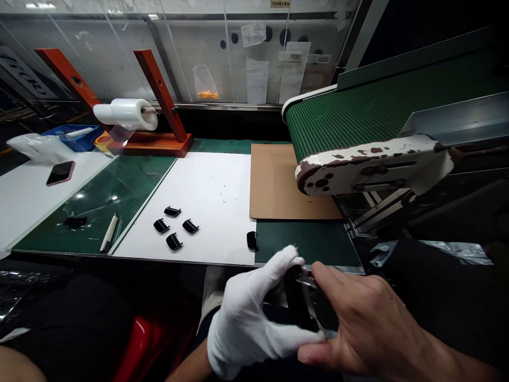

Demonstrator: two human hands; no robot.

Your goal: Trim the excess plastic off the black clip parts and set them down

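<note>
My left hand (250,313), in a white fabric glove, grips one end of a glossy black plastic part (296,297) just above my lap. My bare right hand (366,323) holds the other side of it, with finger and thumb at a small metal piece (310,281) on its edge. Whether that piece is a clip or a tool, I cannot tell. Four similar black parts (173,241) lie on a white sheet (214,185), and another (251,240) sits at the sheet's right edge.
A green conveyor belt (358,116) with a chipped white frame overhangs a brown cardboard sheet (284,183). On the green bench mat (95,212) lie a pen-like tool (109,233) and a black piece. Further left are a phone (60,173) and a film roll (127,114) on an orange stand.
</note>
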